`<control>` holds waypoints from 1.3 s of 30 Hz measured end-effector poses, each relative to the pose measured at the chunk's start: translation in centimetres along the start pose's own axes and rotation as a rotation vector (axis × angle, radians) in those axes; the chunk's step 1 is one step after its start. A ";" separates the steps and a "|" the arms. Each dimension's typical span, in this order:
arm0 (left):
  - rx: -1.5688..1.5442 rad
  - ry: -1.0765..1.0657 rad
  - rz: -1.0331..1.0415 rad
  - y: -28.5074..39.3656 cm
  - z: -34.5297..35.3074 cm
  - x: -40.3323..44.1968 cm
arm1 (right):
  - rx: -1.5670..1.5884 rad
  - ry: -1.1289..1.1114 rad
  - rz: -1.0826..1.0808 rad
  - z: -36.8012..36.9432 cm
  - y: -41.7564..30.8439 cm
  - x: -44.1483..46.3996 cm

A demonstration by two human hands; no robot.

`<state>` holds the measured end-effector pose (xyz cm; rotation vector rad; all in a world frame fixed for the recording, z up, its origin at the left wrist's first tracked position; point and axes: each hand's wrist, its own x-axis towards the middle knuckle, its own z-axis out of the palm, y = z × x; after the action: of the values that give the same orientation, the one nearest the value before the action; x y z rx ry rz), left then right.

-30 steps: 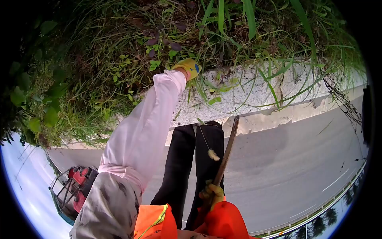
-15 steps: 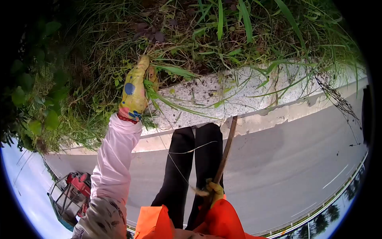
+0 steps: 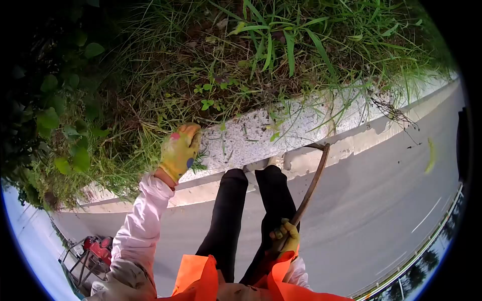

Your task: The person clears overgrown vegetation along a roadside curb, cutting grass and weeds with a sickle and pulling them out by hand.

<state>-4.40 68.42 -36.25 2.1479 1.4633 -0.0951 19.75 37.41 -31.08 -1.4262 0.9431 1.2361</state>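
Note:
My left hand (image 3: 181, 152), in a yellow glove with blue and pink spots, is over the grass side of the pale kerb (image 3: 246, 135). Its fingers are curled, and whatever may be inside them is hidden. Grass (image 3: 145, 130) and low weeds (image 3: 208, 95) surround it. Down by my right thigh, my right hand (image 3: 287, 236), also in a yellow glove, is wrapped round the wooden handle of a long tool (image 3: 312, 188). That tool's handle bends slightly, and its short dark blade lies against the kerb's road side.
My dark-trousered legs (image 3: 226, 215) stand against the kerb. Grey road (image 3: 361, 200) stretches behind me. A red machine with a frame (image 3: 98, 248) is at lower left. Leafy branches (image 3: 50, 120) hang at far left, and dry stems (image 3: 396, 113) droop over the kerb. A blurred green strip (image 3: 430, 155) shows above the road.
My left hand has drawn back and down, and the long grass blades at it no longer show. The tool's head has swung right and its blade is now visible. A blurred green strip has appeared at right.

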 end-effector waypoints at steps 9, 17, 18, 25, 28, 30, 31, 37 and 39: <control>0.148 -0.360 -0.114 7.2 17.3 17.4 | -0.283 0.039 -0.215 -3.6 -5.4 1.9; 0.351 -0.298 -0.329 5.6 18.5 17.0 | -0.317 0.089 -0.063 -5.2 -12.6 4.5; 0.357 -0.084 -0.241 4.3 20.1 16.5 | -0.299 0.081 -0.034 -5.8 -13.2 4.7; 0.319 -0.210 -0.322 -2.7 28.7 20.1 | -0.195 0.085 0.043 -7.7 -14.7 6.1; 0.085 -0.256 -0.294 -5.4 31.1 20.4 | -0.178 0.035 0.085 -7.7 -14.9 6.1; -0.023 -0.295 -0.203 -2.2 26.7 18.9 | -0.181 0.035 0.085 -7.6 -14.8 6.1; -0.079 -0.317 -0.160 -0.5 24.3 18.1 | -0.185 0.031 0.084 -7.6 -14.7 6.0; -0.436 -0.339 -0.229 7.9 11.3 12.5 | -0.145 0.023 0.087 -7.5 -14.0 6.1; -0.312 -0.308 -0.339 7.6 8.9 10.7 | -0.117 0.025 0.104 -7.6 -13.9 6.3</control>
<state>8.77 71.28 -44.64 1.5496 1.5277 -0.2864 35.88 33.26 -34.71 -1.5033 0.9859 1.3722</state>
